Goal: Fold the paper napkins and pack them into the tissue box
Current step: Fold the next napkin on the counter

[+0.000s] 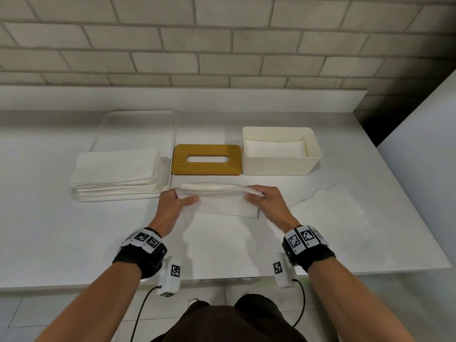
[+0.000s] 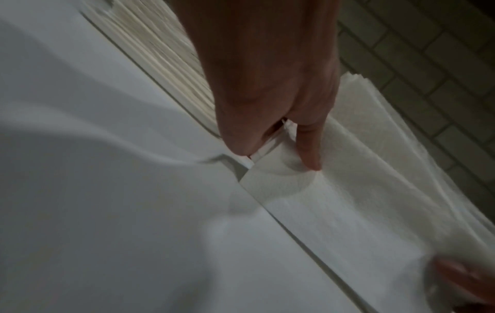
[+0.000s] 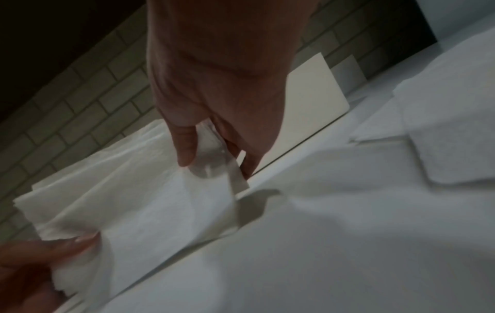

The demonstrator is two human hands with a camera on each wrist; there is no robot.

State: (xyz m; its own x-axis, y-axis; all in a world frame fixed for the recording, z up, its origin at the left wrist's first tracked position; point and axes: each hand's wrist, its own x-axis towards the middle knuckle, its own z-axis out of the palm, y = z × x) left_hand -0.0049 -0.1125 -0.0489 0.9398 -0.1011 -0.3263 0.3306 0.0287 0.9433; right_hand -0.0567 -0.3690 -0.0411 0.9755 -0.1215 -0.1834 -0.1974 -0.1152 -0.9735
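A: While both hands are up off the counter (image 1: 74,243), what have they got?

B: One folded paper napkin (image 1: 222,202), held at its two ends. The left hand (image 1: 172,206) pinches the left end, thumb in front and fingers curled behind; the right hand (image 1: 267,202) pinches the right end the same way. Its long axis runs left to right between them, top edge bowed, lower edge hanging near the counter.

A: And where does it have to go?

B: Into the tissue box (image 1: 281,166), open, cream, smooth-walled, rectangular, beyond and to the right of the hands. The right hand is nearer. The box's long axis also runs left to right, so I judge the napkin needs no turning, only carrying forward and right. White paper already lies flat inside.

A: Anything else?

B: A loose unfolded napkin (image 1: 333,208) lies flat on the counter right of the hands. The wooden lid (image 1: 180,161), slotted, round-cornered, sits just left of the box. Further left, a stack of napkins (image 1: 116,171), soft and faintly embossed, rests in a clear tray (image 1: 138,114). Behind, a pale brick wall (image 1: 222,40).
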